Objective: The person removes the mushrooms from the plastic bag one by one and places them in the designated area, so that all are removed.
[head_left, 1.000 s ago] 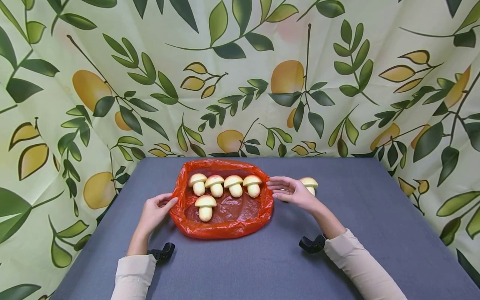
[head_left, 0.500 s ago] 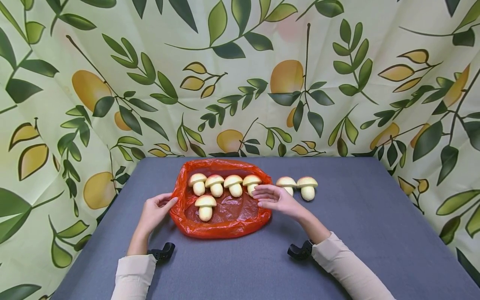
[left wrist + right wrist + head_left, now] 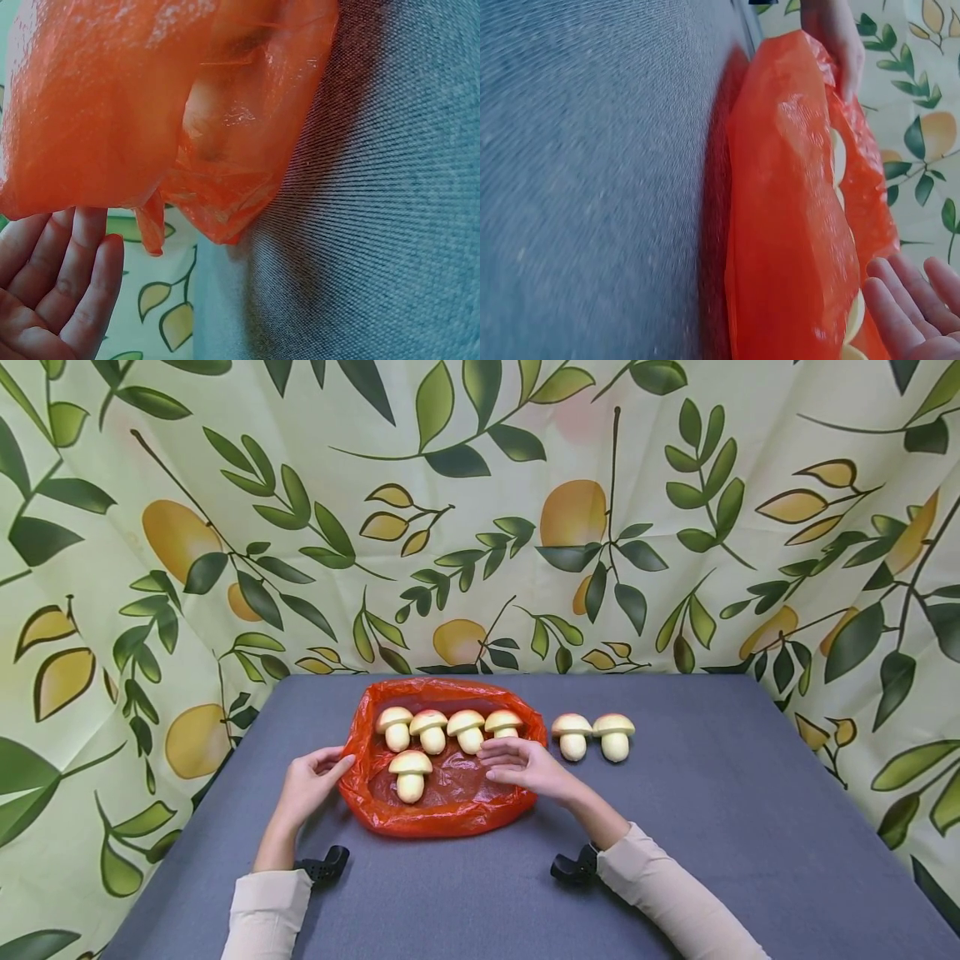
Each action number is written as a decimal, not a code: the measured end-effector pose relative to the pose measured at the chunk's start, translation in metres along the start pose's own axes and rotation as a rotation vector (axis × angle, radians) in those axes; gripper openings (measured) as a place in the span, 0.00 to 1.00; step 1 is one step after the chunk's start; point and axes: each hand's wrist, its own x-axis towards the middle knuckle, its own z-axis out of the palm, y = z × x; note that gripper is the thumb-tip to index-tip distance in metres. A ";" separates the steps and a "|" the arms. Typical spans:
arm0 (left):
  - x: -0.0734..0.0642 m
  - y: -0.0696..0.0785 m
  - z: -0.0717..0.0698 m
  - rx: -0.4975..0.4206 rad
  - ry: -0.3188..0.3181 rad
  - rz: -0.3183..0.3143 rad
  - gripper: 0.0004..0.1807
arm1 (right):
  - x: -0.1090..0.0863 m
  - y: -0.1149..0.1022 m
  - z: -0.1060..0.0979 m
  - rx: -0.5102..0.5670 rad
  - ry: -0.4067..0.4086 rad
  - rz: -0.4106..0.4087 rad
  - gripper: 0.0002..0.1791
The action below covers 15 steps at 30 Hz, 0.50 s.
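Note:
A red plastic bag [image 3: 450,821] lies with its mouth spread wide on the table. Inside sit several toy mushrooms [image 3: 410,774], in a back row with one in front. My left hand [image 3: 313,781] pinches the bag's left rim; in the left wrist view its fingers [image 3: 86,285] reach behind the red film. Over the right part of the bag hovers my right hand [image 3: 528,768], fingers fairly straight and nothing visible in them. It partly covers the stem of the rightmost mushroom [image 3: 503,722] in the row. The right wrist view shows its extended fingers [image 3: 892,307] beside the bag.
Two more toy mushrooms, a left one [image 3: 572,737] and a right one [image 3: 614,737], stand side by side to the right of the bag. A blue-grey cloth covers the table [image 3: 450,902]. Behind it hangs a leaf-patterned curtain [image 3: 480,552].
My right hand has moved left from beside the bag's right rim to above its inside, uncovering the two mushrooms outside. My left hand stays at the left rim.

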 end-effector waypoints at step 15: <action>0.000 -0.001 0.000 -0.002 0.004 0.006 0.21 | 0.024 0.003 0.030 -0.087 0.031 0.053 0.26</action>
